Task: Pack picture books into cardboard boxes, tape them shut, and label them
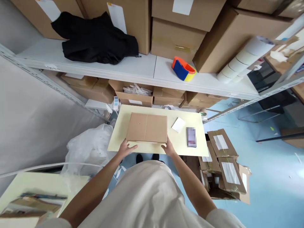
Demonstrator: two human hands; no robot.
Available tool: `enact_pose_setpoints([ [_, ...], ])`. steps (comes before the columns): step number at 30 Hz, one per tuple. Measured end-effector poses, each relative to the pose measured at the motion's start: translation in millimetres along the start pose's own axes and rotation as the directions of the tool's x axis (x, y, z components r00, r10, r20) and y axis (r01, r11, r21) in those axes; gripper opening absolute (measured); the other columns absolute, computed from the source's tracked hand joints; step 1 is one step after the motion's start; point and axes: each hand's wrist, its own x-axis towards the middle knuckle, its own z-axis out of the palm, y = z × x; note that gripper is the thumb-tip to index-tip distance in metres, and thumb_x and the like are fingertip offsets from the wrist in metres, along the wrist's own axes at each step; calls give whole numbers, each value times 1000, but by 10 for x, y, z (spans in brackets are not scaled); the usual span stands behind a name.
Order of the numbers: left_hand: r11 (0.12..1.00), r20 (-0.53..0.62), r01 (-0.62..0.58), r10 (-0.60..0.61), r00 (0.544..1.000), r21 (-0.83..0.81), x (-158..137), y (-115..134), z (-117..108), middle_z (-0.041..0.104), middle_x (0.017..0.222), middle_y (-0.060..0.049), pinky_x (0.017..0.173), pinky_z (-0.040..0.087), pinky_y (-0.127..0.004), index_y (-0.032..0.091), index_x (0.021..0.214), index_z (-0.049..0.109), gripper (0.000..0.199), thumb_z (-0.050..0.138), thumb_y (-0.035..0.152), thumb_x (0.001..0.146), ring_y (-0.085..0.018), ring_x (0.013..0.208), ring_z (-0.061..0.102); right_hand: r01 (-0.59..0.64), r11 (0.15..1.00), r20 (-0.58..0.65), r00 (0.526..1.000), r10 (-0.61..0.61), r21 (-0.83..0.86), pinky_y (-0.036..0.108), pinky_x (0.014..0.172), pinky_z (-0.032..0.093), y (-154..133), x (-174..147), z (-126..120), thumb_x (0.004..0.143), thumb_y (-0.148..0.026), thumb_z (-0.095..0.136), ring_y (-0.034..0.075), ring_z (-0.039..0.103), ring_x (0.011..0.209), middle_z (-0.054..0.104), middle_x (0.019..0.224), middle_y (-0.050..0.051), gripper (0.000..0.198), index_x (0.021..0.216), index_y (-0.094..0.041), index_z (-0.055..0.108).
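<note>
A closed brown cardboard box (147,128) lies on the pale yellow table (181,147) in front of me. My left hand (124,148) is at its near left corner, thumb stretched inward along the near edge and the other fingers against the side. At the near right corner, my right hand (168,146) mirrors this grip, its fingers partly hidden by the box. To the right of the box lie a small white card or pad (178,124) and a phone with a blurred screen (191,137).
Behind the table stands a metal shelf (142,68) with cardboard boxes, a black garment (97,39), a coloured strap roll (183,69) and stacked label rolls (245,58). White plastic bags (89,152) lie at left. Several labelled cartons (220,142) are piled on the floor at right.
</note>
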Motion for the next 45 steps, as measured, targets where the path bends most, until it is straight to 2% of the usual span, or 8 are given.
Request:
enact_pose_setpoints([
  [4, 975, -120, -181, 197, 973, 128, 2, 361, -76, 63, 96, -7, 80, 53, -35, 19, 101, 59, 43, 64, 48, 69, -22, 90, 63, -51, 995, -143, 988, 64, 88, 41, 88, 51, -321, -7, -238, 81, -40, 52, 26, 59, 112, 61, 128, 12, 63, 140, -20, 39],
  [8, 906, -202, -306, 371, 907, 292, 124, 809, -122, 56, 71, -3, 73, 49, -30, 19, 77, 62, 33, 49, 49, 81, -18, 70, 58, -124, 992, -320, 940, 115, -6, 37, 82, 50, -588, -27, -542, 86, -55, 46, 27, 64, 99, 69, 110, 15, 56, 124, -15, 52],
  [15, 874, -115, -183, 260, 959, 450, 415, 897, -106, 58, 63, -6, 70, 45, -30, 21, 61, 57, 33, 47, 43, 83, -22, 74, 59, -295, 937, -305, 924, 230, -188, 35, 79, 48, -677, 142, -458, 88, -56, 43, 27, 66, 94, 70, 103, 15, 49, 113, -16, 57],
  [21, 841, -85, -183, 260, 962, 509, 516, 808, -65, 61, 71, -9, 81, 47, -33, 16, 85, 66, 34, 42, 39, 88, -27, 90, 61, -350, 921, -304, 908, 289, -171, 34, 80, 48, -639, 321, -433, 85, -57, 45, 25, 66, 95, 70, 103, 14, 48, 111, -18, 57],
  [27, 814, -188, -204, 355, 916, 544, 577, 873, -32, 59, 110, -19, 98, 42, -44, 10, 126, 54, 49, 52, 36, 84, -32, 111, 54, -400, 895, -319, 890, 326, -200, 41, 80, 48, -677, 482, -457, 80, -57, 50, 29, 64, 94, 69, 102, 16, 47, 106, -20, 57],
  [35, 634, 37, -501, 598, 801, 589, 477, 1145, 167, 55, 122, -17, 104, 36, -46, 14, 127, 55, 50, 43, 7, 79, -30, 120, 47, -485, 864, -282, 855, 435, -134, 39, 88, 46, -738, 387, -405, 83, -58, 47, 29, 61, 106, 65, 115, 16, 56, 123, -19, 49],
  [40, 558, 222, -645, 641, 735, 523, 466, 1458, 567, 57, 120, -13, 101, 40, -44, 17, 120, 59, 39, 46, 14, 84, -28, 115, 51, -468, 884, -257, 853, 455, 13, 36, 90, 45, -679, 348, -375, 84, -59, 48, 26, 60, 108, 64, 119, 14, 54, 119, -19, 52],
  [45, 470, 430, -800, 676, 598, 373, 535, 1787, 1051, 61, 109, -10, 98, 44, -40, 18, 108, 63, 26, 48, 21, 88, -24, 108, 55, -377, 902, -136, 903, 408, 209, 35, 89, 47, -504, 326, -408, 84, -57, 52, 24, 61, 107, 61, 125, 14, 55, 121, -17, 53],
])
